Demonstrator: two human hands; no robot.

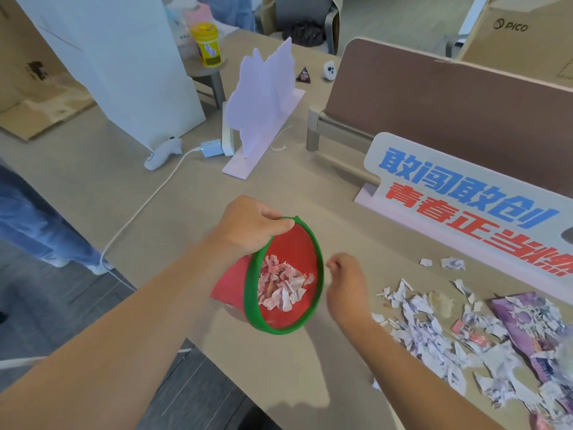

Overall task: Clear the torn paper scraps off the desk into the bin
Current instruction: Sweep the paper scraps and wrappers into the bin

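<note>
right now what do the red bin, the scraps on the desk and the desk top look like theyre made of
Red bin with green rim: looks like thin, smooth plastic; the rim bends out of round under the left hand.
Scraps: thin printed paper, with ragged torn edges and creases.
Desk top: matte beige, probably laminate board; its core cannot be told.

Desk clutter around a brown divider panel (449,119).
A sign with blue and red lettering (471,203) stands along the desk's right edge. A white cutout stand (263,97) sits mid-desk, a white charger (211,148) and cable (145,203) toward the left edge, a yellow jar (207,45) at the far left corner.
</note>
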